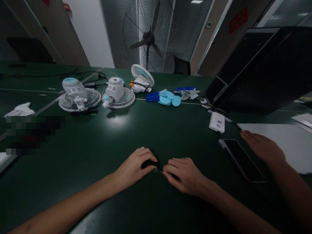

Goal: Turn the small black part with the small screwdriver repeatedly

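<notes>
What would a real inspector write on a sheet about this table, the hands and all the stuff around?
Surface: dark green table, with a shiny patch of reflected light.
Job's things: small green thing between the two hands; too small to name.
Clutter: three small fans, light-blue fan blades, white box, phone.
Grippers: left hand, thumb and finger curved beside the green thing; right hand, fingertips near its thin end. Grip unclear.
Cables: black cables, far left.
Surroundings: big standing fan behind the table; another person's hand at the right.
</notes>
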`<state>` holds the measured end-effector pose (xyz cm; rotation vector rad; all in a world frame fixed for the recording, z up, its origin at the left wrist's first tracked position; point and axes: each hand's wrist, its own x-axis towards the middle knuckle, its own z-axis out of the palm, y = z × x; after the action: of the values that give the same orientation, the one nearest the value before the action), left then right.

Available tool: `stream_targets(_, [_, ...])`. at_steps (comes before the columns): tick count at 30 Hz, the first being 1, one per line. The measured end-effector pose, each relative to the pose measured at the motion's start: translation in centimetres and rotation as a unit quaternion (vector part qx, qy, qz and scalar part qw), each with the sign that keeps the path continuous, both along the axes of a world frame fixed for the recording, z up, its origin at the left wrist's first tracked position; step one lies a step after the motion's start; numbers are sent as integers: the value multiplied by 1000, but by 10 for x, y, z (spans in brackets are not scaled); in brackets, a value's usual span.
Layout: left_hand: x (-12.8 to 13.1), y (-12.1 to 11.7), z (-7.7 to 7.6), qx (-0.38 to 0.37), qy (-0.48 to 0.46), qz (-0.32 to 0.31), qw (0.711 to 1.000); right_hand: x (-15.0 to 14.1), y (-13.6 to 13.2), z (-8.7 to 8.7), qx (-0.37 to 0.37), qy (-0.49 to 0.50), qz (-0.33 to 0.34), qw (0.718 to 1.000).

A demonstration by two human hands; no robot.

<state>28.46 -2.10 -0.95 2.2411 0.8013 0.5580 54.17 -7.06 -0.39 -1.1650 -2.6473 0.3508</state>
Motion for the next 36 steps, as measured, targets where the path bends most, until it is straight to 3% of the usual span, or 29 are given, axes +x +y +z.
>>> stream_targets(6, [-3,0,0,12,2,8,1000,3,-2,5,-8,49,-5,999])
stream_targets(10, [-4,-7,10,22,-2,12,1000,4,1,7,-21,106,-35,994])
stream_targets(16, [-2,-27,21,78,11,-183,980,10,8,5,-32,242,-111,963])
stream_targets(19, [-13,-19,17,135,41,-196,970,10,9,7,-50,259,-124,957])
stream_targets(22, [-46,12,12,165,90,-133,973,10,8,7,-76,259,-117,956])
stream_targets(25, [-101,53,11,154,148,27,977,10,8,6,-89,258,-109,956])
stream_targets(28, [-163,82,14,131,185,173,959,11,8,5,-82,250,-112,958])
stream_targets(32, [-220,92,15,100,218,270,932,11,8,6,-88,247,-109,959])
stream_targets(36, [-233,88,15,91,232,302,920,10,8,6,-91,247,-109,959])
